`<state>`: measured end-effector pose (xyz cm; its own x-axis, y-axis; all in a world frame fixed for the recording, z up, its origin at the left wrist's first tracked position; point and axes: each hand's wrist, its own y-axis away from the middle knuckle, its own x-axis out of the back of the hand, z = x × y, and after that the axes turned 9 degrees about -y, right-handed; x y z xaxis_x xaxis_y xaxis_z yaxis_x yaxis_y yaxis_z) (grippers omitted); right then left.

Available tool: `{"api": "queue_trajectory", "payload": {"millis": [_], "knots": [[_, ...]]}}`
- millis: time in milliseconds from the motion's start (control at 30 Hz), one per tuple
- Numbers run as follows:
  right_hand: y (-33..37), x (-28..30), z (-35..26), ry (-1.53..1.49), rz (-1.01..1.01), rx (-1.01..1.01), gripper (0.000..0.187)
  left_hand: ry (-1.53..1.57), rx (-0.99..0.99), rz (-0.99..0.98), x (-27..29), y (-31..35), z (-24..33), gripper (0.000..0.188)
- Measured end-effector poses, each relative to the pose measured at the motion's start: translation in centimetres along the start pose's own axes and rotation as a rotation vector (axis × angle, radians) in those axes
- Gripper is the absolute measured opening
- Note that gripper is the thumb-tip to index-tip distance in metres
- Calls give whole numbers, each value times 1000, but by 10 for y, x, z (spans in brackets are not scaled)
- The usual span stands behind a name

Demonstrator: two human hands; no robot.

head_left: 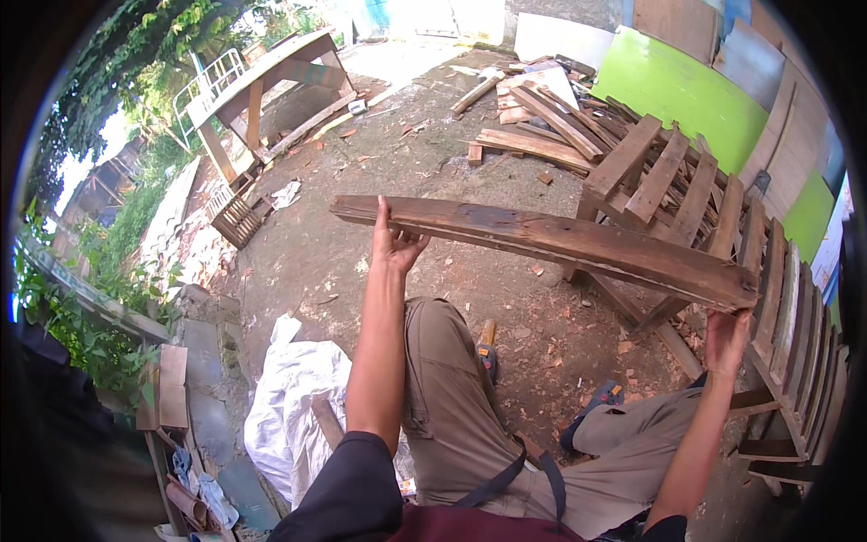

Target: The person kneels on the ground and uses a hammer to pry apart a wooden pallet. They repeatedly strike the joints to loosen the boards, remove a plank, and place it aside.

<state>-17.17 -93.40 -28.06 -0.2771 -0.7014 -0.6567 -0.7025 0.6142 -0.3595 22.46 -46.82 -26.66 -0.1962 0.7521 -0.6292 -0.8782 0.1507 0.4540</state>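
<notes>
The beam (542,237) is brown with darker patches, the trousers (444,388) taupe, the sheet (287,388) white, the panel (677,101) lime green.

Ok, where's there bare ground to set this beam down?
Mostly bare ground lies beyond the beam, between the slatted crate and the wood pile. It's crowded at right around the slatted frame, and lower left by the white sheet.

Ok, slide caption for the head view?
Left hand and right hand hold a wooden beam near its ends, a lumber pile beyond.
</notes>
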Motion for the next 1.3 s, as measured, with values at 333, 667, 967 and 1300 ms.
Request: {"api": "queue_trajectory", "payload": {"millis": [333, 667, 967, 1300], "knots": [[-24, -49, -22, -203, 562, 270, 69, -315, 25, -263, -62, 52, -38, 62], [-19, -37, -37, -341, 604, 293, 70, -418, 128, -357, -68, 53, -44, 76], [-10, -73, -44, -121, 226, 348, 51, -1858, -4, -473, -70, 65, -55, 76], [-17, -91, -13, 296, 137, 241, 47, -1542, -525, -1053, -149, 163, -91, 53]]}}
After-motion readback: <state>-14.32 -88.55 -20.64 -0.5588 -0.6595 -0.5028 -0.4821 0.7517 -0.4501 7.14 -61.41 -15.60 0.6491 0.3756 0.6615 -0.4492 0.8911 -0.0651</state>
